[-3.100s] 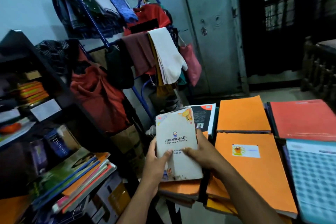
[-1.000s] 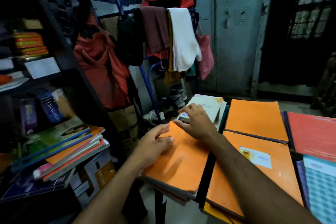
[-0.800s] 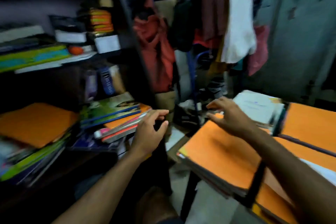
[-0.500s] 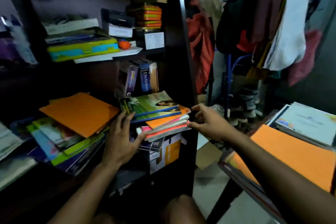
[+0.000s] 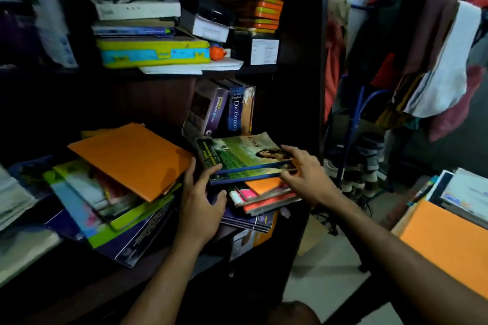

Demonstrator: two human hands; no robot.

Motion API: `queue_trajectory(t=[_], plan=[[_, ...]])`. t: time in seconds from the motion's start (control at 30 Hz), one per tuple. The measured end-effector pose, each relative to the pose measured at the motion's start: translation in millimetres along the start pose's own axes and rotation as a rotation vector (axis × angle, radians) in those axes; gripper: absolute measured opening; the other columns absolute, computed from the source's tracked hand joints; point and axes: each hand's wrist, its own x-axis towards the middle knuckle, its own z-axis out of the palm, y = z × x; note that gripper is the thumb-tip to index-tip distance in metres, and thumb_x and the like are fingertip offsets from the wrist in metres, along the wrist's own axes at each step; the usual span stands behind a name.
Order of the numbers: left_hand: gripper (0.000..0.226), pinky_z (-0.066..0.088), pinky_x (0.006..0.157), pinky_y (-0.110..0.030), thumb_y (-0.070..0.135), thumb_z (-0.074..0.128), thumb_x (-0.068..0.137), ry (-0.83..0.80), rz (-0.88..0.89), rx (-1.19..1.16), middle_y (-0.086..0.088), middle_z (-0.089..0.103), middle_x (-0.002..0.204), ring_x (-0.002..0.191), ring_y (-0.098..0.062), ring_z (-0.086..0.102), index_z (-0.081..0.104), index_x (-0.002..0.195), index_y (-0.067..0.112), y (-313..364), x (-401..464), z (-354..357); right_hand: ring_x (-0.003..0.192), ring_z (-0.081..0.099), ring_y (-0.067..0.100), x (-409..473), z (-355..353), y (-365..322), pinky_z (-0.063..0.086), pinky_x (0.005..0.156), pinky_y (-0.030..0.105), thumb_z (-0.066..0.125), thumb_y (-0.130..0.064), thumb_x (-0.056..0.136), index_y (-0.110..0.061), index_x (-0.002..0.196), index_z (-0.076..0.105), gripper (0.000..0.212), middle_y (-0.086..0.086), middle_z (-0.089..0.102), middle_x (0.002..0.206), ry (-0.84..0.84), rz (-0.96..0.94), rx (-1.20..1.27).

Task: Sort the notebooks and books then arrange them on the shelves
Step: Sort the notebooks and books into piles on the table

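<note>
A dark bookshelf (image 5: 313,82) fills the left of the view. On its middle shelf a green-covered book (image 5: 237,156) tops a small pile of orange, pink and red notebooks (image 5: 264,196). My right hand (image 5: 307,175) grips the green book's right edge, thumb on the cover and fingers against the side. My left hand (image 5: 201,200) has straight fingers touching the book's left corner. Left of it, an orange notebook (image 5: 132,158) lies aslant on a messy heap of books (image 5: 105,208).
Behind the pile a blue Dictionary (image 5: 236,111) stands upright. The upper shelf holds a yellow-blue case (image 5: 153,53), boxes and orange tins (image 5: 260,12). At the right edge are stacked orange notebooks (image 5: 443,241) on a table, and a clothes rack (image 5: 435,60) stands beyond.
I have turned from the table to the shelf. Both hands left the table's orange stack and came onto the green book, the right one closing on its edge.
</note>
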Motion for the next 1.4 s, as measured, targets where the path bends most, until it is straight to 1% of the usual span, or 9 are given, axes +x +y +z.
queue_trajectory(t=[0.1,0.2,0.37,0.53,0.73,1.0,1.17,1.3,1.4], plan=[[0.048,0.046,0.110,-0.047,0.015,0.070,0.092,0.033,-0.020,-0.049,0.006,0.039,0.155,0.142,-0.017,0.039,0.058,0.126,0.047,-1,0,-3,0.137,0.041,0.028,2,3,-17,0.037,0.113,0.047,0.064,-0.039,0.085,-0.035,0.147,0.040,0.067,0.006,0.037,0.152,-0.160,-0.001,-0.034],[0.043,0.052,0.102,-0.044,0.018,0.076,0.088,0.110,-0.037,-0.143,0.011,0.056,0.136,0.126,-0.014,0.053,0.062,0.118,0.045,-2,0,-7,0.128,0.049,0.023,-5,7,-27,0.044,0.105,0.033,0.067,-0.030,0.086,-0.030,0.139,0.053,0.055,0.004,0.042,0.141,-0.099,0.009,0.008],[0.043,0.047,0.105,-0.039,0.021,0.077,0.087,0.259,-0.083,-0.185,0.018,0.049,0.130,0.119,-0.014,0.050,0.057,0.118,0.042,7,-3,-11,0.114,0.052,0.013,-23,4,-42,0.044,0.096,0.021,0.077,-0.025,0.085,-0.028,0.130,0.063,0.047,-0.003,0.047,0.124,-0.036,-0.056,0.066],[0.033,0.051,0.100,-0.045,0.024,0.077,0.085,0.405,0.106,-0.082,0.006,0.050,0.130,0.121,-0.012,0.051,0.063,0.114,0.031,20,-13,-15,0.110,0.046,0.004,-50,3,-44,0.033,0.078,-0.005,0.083,-0.020,0.081,-0.027,0.123,0.063,0.048,-0.006,0.049,0.125,0.023,-0.087,0.117],[0.024,0.057,0.094,-0.042,0.016,0.077,0.082,0.461,0.378,0.043,-0.010,0.049,0.136,0.131,-0.025,0.051,0.073,0.106,0.017,56,-65,-5,0.105,0.059,0.008,-95,-1,-17,0.053,0.088,0.024,0.076,-0.008,0.085,-0.026,0.121,0.065,0.042,-0.008,0.055,0.116,0.203,-0.127,0.258],[0.017,0.055,0.091,-0.051,0.015,0.074,0.090,0.361,0.468,-0.174,-0.014,0.041,0.132,0.120,-0.023,0.055,0.076,0.106,0.017,155,-122,52,0.120,0.056,0.018,-166,-82,30,0.046,0.102,0.028,0.065,0.009,0.087,-0.011,0.127,0.067,0.045,0.006,0.059,0.126,0.567,-0.116,0.255],[0.024,0.047,0.098,-0.028,0.017,0.071,0.091,0.248,0.456,-0.192,-0.004,0.040,0.119,0.110,-0.020,0.055,0.075,0.112,0.027,210,-171,134,0.122,0.052,0.025,-199,-162,97,0.046,0.104,0.035,0.062,0.009,0.089,-0.010,0.126,0.066,0.042,0.012,0.052,0.129,0.676,0.062,0.085],[0.031,0.033,0.094,-0.002,0.022,0.077,0.087,-0.123,0.366,-0.059,0.000,0.034,0.113,0.103,0.004,0.042,0.073,0.116,0.034,236,-212,199,0.117,0.046,0.041,-235,-183,164,0.043,0.097,0.045,0.060,0.002,0.087,-0.017,0.129,0.064,0.046,0.021,0.045,0.128,0.497,0.442,-0.225],[0.030,0.048,0.094,-0.024,0.030,0.072,0.089,-0.347,0.346,0.119,0.011,0.026,0.116,0.103,-0.007,0.049,0.068,0.116,0.041,237,-237,220,0.097,0.053,0.040,-262,-179,186,0.042,0.073,0.041,0.057,0.002,0.080,-0.013,0.122,0.059,0.045,0.015,0.042,0.112,0.368,0.568,-0.205]])
